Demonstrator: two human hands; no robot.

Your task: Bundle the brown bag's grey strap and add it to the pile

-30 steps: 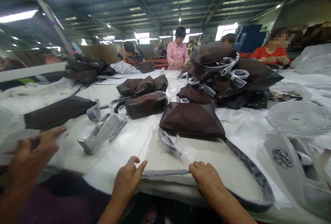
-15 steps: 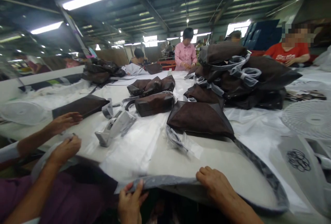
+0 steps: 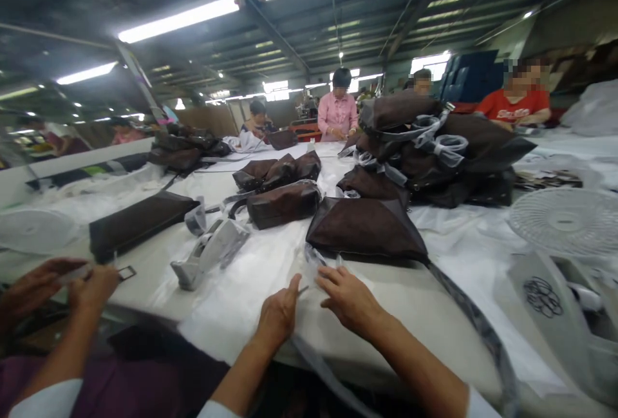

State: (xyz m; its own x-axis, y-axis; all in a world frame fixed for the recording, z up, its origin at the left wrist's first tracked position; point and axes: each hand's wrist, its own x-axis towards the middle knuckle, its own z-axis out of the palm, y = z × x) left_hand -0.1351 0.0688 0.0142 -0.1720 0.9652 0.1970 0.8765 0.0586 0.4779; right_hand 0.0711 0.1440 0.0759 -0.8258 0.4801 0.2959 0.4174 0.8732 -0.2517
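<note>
One dark brown fabric bag [image 3: 365, 230] lies flat on the pale worktop [image 3: 145, 295], directly ahead of the person, with its long grey strap [image 3: 476, 321] trailing toward the near edge. It looks light and soft, more likely to fold and slide than to keep its shape, so the strap or a full grip on the body would seem the surest hold. A piece of clear plastic [image 3: 313, 262], probably slippery, sits at its lower edge. The person's left hand [image 3: 279, 312] and right hand [image 3: 350, 299] hover just below the bag, the fingers of both spread wide and holding nothing. The right fingertips come very near the plastic, though any contact cannot be told. Farther out are a grey tape dispenser [image 3: 210, 254], a heaped pile of similar bags [image 3: 434, 160] and a round white fan [image 3: 567, 221]. At far left, a co-worker's hands [image 3: 91, 286] pinch a small item.
</note>
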